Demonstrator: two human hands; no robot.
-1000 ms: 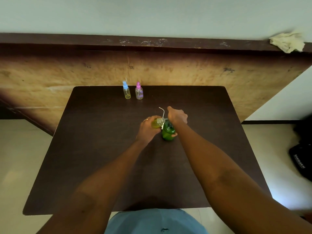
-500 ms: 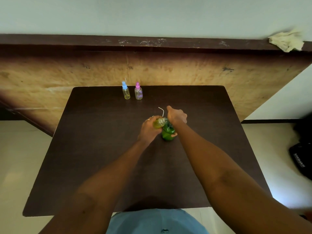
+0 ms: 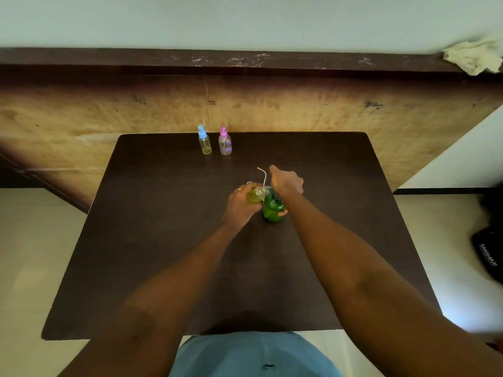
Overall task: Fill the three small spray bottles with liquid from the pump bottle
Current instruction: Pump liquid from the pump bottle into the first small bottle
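A green pump bottle (image 3: 271, 210) stands at the middle of the dark table (image 3: 163, 240). My right hand (image 3: 285, 182) rests on its pump head, fingers closed over it. My left hand (image 3: 241, 204) grips a small uncapped spray bottle (image 3: 255, 195) with yellowish liquid, tilted against the pump's spout. A thin white dip tube (image 3: 262, 175) curves up behind the hands; what it is attached to is hidden. Two more small spray bottles stand at the far edge: a blue-capped one (image 3: 204, 141) and a pink-capped one (image 3: 225, 142).
A wooden panel (image 3: 272, 110) rises behind the table with a dark ledge on top. A crumpled cloth (image 3: 473, 57) lies on the ledge at the right. A black bag (image 3: 490, 257) sits on the floor to the right.
Both hands stay at the pump bottle. My left hand has tilted the small bottle slightly closer to the spout. The two far bottles have not moved.
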